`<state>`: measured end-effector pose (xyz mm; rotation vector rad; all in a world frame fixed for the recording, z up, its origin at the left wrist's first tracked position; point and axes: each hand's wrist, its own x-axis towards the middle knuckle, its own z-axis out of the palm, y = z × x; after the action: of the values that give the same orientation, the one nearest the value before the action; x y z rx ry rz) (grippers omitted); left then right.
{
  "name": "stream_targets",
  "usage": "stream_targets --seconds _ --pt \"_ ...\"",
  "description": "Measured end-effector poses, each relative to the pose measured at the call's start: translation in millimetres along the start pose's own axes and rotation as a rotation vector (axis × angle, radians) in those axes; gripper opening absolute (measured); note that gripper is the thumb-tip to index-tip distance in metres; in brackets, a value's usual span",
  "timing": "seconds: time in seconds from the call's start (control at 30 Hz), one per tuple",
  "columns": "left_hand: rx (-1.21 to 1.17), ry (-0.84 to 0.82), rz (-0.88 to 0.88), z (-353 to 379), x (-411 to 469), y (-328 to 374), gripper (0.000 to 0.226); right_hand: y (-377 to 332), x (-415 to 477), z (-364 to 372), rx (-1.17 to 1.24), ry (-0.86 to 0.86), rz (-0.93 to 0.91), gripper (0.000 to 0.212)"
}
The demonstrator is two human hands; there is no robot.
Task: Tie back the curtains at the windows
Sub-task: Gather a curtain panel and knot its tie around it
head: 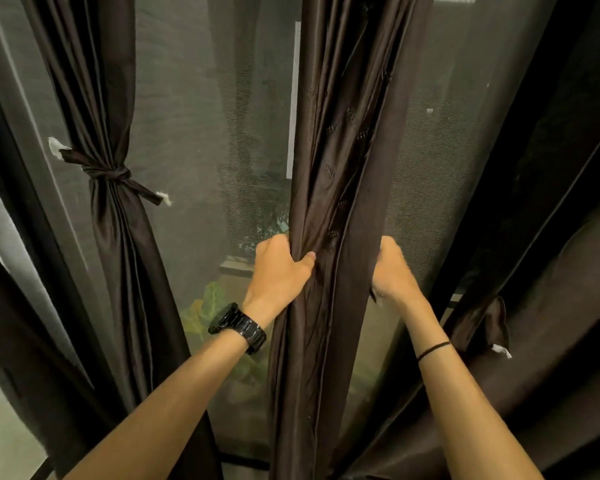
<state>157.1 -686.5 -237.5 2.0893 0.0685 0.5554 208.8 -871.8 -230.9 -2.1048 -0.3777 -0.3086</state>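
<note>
A dark brown curtain (pixel 343 140) hangs bunched into a column in the middle of the window. My left hand (pixel 279 271) grips its left edge, thumb pressed into the folds. My right hand (pixel 394 268) is closed at its right edge, fingers hidden behind the cloth. To the left, another brown curtain (pixel 118 237) is gathered and knotted with a fabric tie-back (pixel 110 173). A loose tie-back strip (pixel 489 323) dangles beside my right forearm.
A mesh screen (pixel 194 116) covers the window behind the curtains, with green plants (pixel 205 310) outside, low down. More dark curtain cloth (pixel 551 237) hangs on the right. A window frame (pixel 25 126) and another curtain panel fill the left edge.
</note>
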Motion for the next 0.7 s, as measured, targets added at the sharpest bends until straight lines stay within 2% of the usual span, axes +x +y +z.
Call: stream_targets --seconds 0.07,0.17,0.3,0.37,0.47,0.53,0.57,0.63,0.7 --pt "0.05 0.078 0.102 3.7 -1.5 2.4 0.021 -7.4 -18.0 -4.8 -0.136 0.155 -0.052 0.031" --pt "0.173 0.16 0.221 12.2 -2.0 5.2 0.014 -23.3 -59.0 5.3 -0.192 0.387 -0.16 0.029" --pt "0.251 0.185 0.263 22.5 -6.2 12.4 0.01 -38.9 -95.8 30.0 -0.371 0.489 -0.351 0.016" --pt "0.255 0.178 0.294 23.9 -9.1 15.8 0.007 -41.7 -100.1 30.2 -0.398 0.45 -0.42 0.019" --pt "0.244 0.21 0.347 27.5 -12.8 2.5 0.008 -45.8 -94.5 21.8 -0.362 0.269 -0.582 0.022" --pt "0.116 0.25 0.376 31.0 -19.1 -6.7 0.016 -50.6 -84.5 16.6 -0.349 0.171 -0.688 0.023" --pt "0.015 0.265 0.348 29.7 -21.8 -5.2 0.01 -54.0 -79.0 15.4 -0.35 0.145 -0.75 0.021" --pt "-0.137 0.248 0.254 26.1 -23.4 3.7 0.023 -62.3 -71.5 15.9 -0.356 0.094 -0.884 0.018" --pt "-0.238 0.256 0.25 20.1 -29.0 11.9 0.024 -69.6 -67.1 17.7 -0.399 0.046 -1.005 0.019"
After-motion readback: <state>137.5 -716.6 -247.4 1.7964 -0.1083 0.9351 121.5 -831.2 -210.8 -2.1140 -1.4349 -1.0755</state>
